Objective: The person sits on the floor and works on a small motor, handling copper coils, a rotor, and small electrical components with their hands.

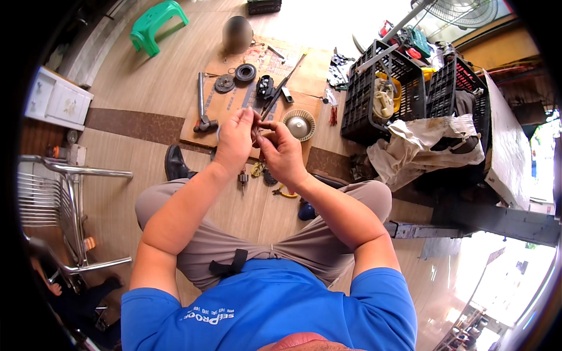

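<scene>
My left hand point(235, 139) and my right hand point(283, 155) meet in front of me above a cardboard sheet point(319, 70). The fingers of both are closed, pinching a small dark piece point(256, 134) that is mostly hidden between the fingertips. A long thin dark rod point(285, 83) runs from beside my fingers toward the far right; whether it touches them I cannot tell. Close to my right hand lies a pale blower wheel point(299, 125). A hammer point(202, 105) lies left of my left hand. Beyond are a black ring point(245, 72), a grey disc point(224, 83) and a black housing point(265, 88).
Nearer me lie a small motor armature point(243, 179) and yellow-handled pliers point(285, 193). Black crates point(356, 111) with parts and a cloth point(421, 143) stand at right. A green stool point(153, 26) is far left, a metal chair point(70, 181) left. A fan point(465, 10) stands far right.
</scene>
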A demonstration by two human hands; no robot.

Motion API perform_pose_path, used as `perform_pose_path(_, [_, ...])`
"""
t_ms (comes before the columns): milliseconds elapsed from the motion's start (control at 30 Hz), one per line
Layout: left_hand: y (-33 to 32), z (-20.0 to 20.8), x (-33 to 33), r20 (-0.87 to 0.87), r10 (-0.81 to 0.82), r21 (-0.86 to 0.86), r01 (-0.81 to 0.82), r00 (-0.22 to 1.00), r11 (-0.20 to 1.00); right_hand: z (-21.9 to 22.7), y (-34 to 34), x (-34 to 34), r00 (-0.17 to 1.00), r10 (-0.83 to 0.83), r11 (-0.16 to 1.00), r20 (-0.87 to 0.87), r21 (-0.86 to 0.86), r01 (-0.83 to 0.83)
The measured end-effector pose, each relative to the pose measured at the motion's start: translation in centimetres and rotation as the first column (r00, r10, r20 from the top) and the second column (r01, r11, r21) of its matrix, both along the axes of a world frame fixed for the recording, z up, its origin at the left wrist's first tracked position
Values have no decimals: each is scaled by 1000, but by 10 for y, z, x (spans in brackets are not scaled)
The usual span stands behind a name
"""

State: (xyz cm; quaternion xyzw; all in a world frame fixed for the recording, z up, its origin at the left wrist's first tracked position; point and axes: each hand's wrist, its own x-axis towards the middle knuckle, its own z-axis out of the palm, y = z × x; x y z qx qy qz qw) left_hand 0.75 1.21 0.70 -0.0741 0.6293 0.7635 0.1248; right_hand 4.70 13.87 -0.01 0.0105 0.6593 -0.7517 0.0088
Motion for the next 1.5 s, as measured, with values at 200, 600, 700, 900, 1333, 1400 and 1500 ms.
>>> perform_pose_path(200, [-13,15,-22,193,121,382,-189,974,905,-18,-4,6,994,95,971,-53,224,-81])
perform_pose_path(600, [-19,21,-26,186,105,392,-172,977,904,0,-2,6,951,309,898,15,324,-297])
perform_pose_path(700, [-19,16,-27,125,120,264,-149,985,953,7,12,-5,910,414,748,20,563,-353])
perform_pose_path(900, [-18,3,-23,61,46,-30,-44,997,999,22,35,-14,770,636,455,-45,828,-327])
perform_pose_path(1333, [-8,-21,-5,220,-519,-142,553,826,821,22,64,-31,801,574,443,-170,887,-129])
perform_pose_path(1400, [-11,-16,-6,237,-535,-116,570,811,813,22,67,-32,811,561,459,-169,878,-135])
perform_pose_path(1500, [-10,-11,-6,253,-545,-23,568,800,823,28,67,-30,815,549,499,-189,856,-138])
